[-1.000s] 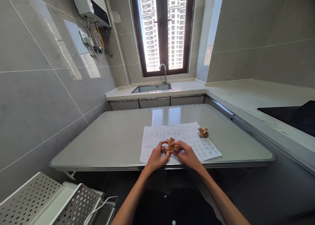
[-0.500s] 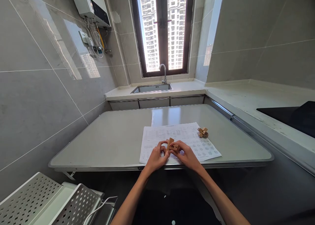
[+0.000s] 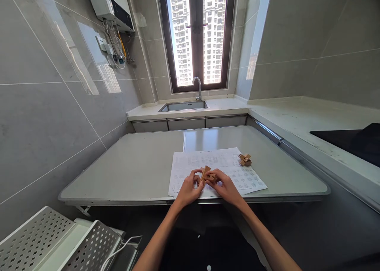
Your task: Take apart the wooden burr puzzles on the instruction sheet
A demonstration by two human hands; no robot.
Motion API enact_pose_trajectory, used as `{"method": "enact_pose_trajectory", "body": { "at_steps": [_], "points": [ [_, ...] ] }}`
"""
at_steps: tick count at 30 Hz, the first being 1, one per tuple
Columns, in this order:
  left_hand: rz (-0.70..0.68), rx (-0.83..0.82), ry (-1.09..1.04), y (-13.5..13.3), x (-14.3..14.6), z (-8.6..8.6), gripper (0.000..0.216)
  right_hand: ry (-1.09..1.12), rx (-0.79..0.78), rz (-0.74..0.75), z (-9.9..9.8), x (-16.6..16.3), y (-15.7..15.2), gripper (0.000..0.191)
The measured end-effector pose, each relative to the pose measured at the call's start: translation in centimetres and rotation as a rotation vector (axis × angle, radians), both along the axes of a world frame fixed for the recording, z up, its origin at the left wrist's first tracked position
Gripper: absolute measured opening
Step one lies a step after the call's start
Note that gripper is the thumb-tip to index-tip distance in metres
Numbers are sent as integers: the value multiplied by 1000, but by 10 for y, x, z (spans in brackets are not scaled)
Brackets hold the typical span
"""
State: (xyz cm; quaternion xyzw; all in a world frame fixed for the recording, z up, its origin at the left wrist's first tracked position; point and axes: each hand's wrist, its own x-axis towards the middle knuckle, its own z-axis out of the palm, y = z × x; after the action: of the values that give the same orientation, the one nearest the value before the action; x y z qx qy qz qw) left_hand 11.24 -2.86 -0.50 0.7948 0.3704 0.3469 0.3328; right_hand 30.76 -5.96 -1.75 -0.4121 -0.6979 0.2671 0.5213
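My left hand (image 3: 190, 188) pinches an upright wooden puzzle piece (image 3: 205, 171) between thumb and fingers. My right hand (image 3: 223, 186) grips a second wooden puzzle piece (image 3: 211, 177), a notched block lying sideways. The two pieces meet between my hands; whether they interlock I cannot tell. Under my hands lies a printed paper sheet (image 3: 190, 160) with rows of small diagrams. At the sheet's right edge rests an interlocked wooden puzzle (image 3: 245, 160) made of several crossed pieces.
A pale folding table (image 3: 142, 164) bears the sheet. Behind it, a sink (image 3: 184, 106) with a faucet (image 3: 198, 90) is set in the counter. The counter (image 3: 297, 108) continues along the right, with a black panel (image 3: 341, 138) on it. A white perforated rack (image 3: 44, 231) stands lower left.
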Motion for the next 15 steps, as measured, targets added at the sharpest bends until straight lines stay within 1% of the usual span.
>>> {"method": "enact_pose_trajectory", "body": {
  "at_steps": [5,12,15],
  "points": [
    [-7,8,9,1,-1,-1,36,-1,9,-3,-2,0,0,22],
    [-4,17,14,2,0,-2,35,72,-37,8,-3,2,2,24],
    [9,20,12,2,0,-3,35,48,-14,1,-3,2,1,24]
  ]
}}
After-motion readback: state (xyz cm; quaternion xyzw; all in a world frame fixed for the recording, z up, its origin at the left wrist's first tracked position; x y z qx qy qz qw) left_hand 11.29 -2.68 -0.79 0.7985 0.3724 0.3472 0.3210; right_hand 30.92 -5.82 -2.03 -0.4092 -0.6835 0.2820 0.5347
